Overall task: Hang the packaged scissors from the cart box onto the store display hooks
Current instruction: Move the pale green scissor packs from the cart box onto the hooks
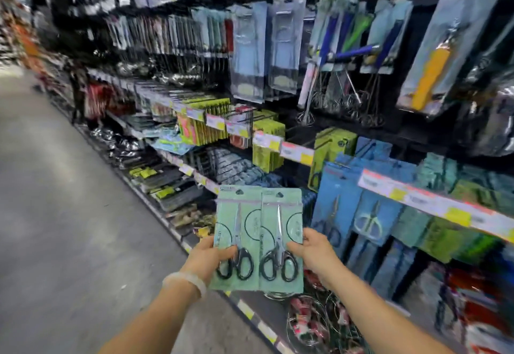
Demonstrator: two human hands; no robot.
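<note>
I hold two green-carded scissor packages side by side, upright, in front of the shelving. My left hand (214,256) grips the left package (236,223) at its lower left edge, thumb on the front. My right hand (311,250) grips the right package (281,223) at its lower right edge. Each card holds black-handled scissors and has a hang hole at the top. Blue-carded scissors (336,209) hang on display hooks just right of the packages. The cart box is out of view.
Store shelving (278,142) runs along the right, full of hanging kitchen tools with price tag strips (417,198). Wire items (311,323) lie on the low shelf under my right arm. A grey aisle floor (69,214) stretches away on the left.
</note>
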